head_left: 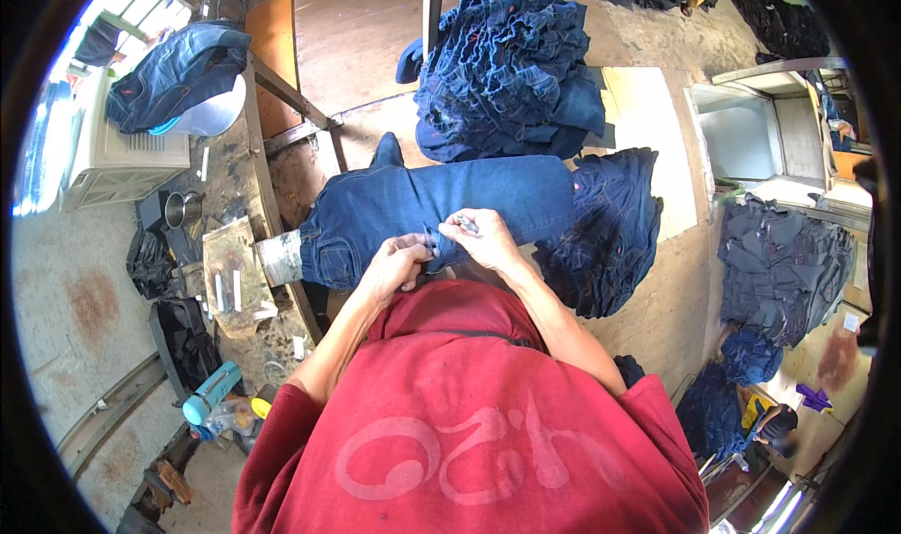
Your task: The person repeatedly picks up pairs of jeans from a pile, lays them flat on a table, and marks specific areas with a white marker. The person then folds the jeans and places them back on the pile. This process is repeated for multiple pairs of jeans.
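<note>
In front of me a pair of blue jeans (pixel 469 191) is drawn lengthwise over a narrow board (pixel 279 257), its waist to the left. My left hand (pixel 398 262) is closed at the near edge of the jeans, pinching a small fold of denim. Just to its right my right hand (pixel 484 239) is closed around a small pale grey piece (pixel 466 223), too small to name. The fingertips of both hands lie close together. Part of the jeans' near edge is hidden by my hands.
A tall pile of jeans (pixel 507 65) stands beyond the board. More dark jeans (pixel 605 229) lie at its right end. Left are a wooden bench (pixel 230 159) with white sticks (pixel 236 290), a metal mug (pixel 183 209) and a turquoise bottle (pixel 211 393). Dark garments (pixel 784 262) are heaped right.
</note>
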`<control>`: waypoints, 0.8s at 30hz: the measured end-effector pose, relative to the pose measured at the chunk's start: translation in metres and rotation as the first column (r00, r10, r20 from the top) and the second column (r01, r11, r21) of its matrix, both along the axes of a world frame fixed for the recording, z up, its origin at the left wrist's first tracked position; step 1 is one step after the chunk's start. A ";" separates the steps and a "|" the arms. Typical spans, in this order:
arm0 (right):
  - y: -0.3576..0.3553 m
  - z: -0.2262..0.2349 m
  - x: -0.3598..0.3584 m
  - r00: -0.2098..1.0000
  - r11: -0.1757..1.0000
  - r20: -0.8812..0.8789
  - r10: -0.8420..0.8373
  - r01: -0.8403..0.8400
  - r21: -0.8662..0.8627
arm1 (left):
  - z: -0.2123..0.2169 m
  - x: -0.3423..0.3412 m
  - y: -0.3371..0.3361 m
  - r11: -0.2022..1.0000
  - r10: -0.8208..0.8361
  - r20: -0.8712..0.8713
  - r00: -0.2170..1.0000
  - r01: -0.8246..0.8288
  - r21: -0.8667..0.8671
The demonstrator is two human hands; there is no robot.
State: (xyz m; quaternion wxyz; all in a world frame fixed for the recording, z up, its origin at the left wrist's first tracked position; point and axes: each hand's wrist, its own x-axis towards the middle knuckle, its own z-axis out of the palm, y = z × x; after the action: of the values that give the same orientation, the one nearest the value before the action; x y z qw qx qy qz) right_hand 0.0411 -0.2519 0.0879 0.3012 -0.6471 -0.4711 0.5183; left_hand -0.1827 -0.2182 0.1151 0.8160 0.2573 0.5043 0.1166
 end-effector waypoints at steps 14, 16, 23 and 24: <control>-0.009 0.092 -0.012 0.841 0.971 0.520 0.150 -0.225 0.084 | 0.014 -0.022 0.024 0.942 -0.331 0.048 0.942 0.327 0.081; -0.007 0.086 -0.011 0.876 0.963 0.460 0.142 -0.229 0.139 | 0.014 -0.020 0.022 0.937 -0.338 0.041 0.940 0.333 0.105; -0.026 0.000 0.087 0.756 0.975 0.634 -0.165 0.027 0.222 | 0.000 -0.049 0.073 0.474 0.166 -0.633 0.756 0.502 0.723; -0.034 -0.019 0.115 0.811 0.962 0.523 -0.264 0.185 0.199 | -0.011 -0.061 0.090 0.336 0.461 -0.783 0.417 0.735 0.589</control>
State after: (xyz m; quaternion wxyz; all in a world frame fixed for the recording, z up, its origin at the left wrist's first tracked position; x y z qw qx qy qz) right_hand 0.1559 -0.2857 0.0692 0.2582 -0.7960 -0.4922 0.2395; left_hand -0.2432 -0.1280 0.1036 0.1091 0.7391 0.6514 0.1323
